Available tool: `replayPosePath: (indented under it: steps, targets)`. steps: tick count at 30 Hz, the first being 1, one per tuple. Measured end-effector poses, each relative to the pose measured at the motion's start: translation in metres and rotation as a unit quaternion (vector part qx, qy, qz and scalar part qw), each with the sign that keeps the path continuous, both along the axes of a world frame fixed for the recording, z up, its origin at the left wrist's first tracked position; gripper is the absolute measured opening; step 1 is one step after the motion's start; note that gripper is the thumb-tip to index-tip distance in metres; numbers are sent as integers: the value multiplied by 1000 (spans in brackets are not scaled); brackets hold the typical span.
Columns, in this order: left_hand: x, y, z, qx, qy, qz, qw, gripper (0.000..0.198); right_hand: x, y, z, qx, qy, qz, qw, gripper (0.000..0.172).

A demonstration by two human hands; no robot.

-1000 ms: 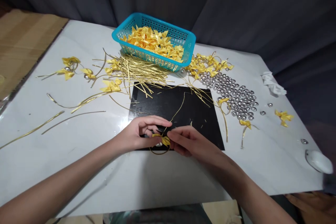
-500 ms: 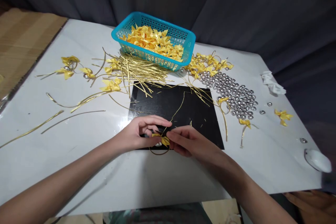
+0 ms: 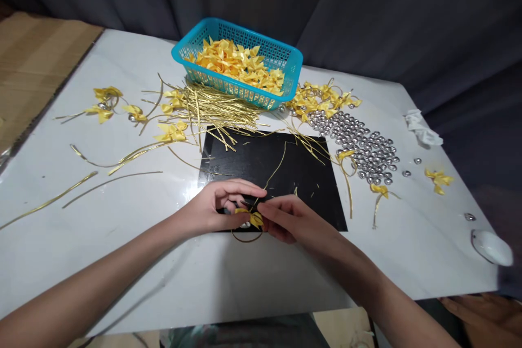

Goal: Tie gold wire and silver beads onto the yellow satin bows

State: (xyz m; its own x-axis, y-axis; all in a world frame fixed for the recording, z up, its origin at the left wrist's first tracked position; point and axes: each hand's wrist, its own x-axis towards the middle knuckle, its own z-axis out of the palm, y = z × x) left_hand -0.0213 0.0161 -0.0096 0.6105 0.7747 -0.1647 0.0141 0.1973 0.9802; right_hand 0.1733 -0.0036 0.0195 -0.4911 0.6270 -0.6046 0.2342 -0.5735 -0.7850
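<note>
Between my two hands, over the front edge of the black mat [image 3: 236, 163], is a yellow ribbon flower [image 3: 256, 219] with a looped gold cord [image 3: 248, 240] hanging below it. My left hand [image 3: 232, 204] pinches the flower from the left, thumb below and fingers above. A silver bead [image 3: 245, 224] shows by that thumb. My right hand [image 3: 283, 217] is closed at the flower's right side, thumb and forefinger pressed together; the fingers hide exactly what they grip there. A thin gold strand [image 3: 275, 168] runs up across the mat from the hands.
A blue basket [image 3: 297, 73] of yellow ribbon flowers stands at the back. Gold cords [image 3: 220, 111] lie in front of it. Silver beads [image 3: 367, 149] and flowers on cords [image 3: 318, 98] spread to the right. A white computer mouse [image 3: 492, 247] sits near the right edge.
Almost nothing differs. The whole view has shifted very slightly, and both hands keep their places at the flower.
</note>
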Motion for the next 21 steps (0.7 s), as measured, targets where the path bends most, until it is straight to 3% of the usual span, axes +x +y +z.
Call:
replayPosePath:
  steps: [21]
  targets:
    - [2, 1, 6, 6, 21, -19, 1000, 38, -1, 0, -2, 5, 2, 8, 1000, 49]
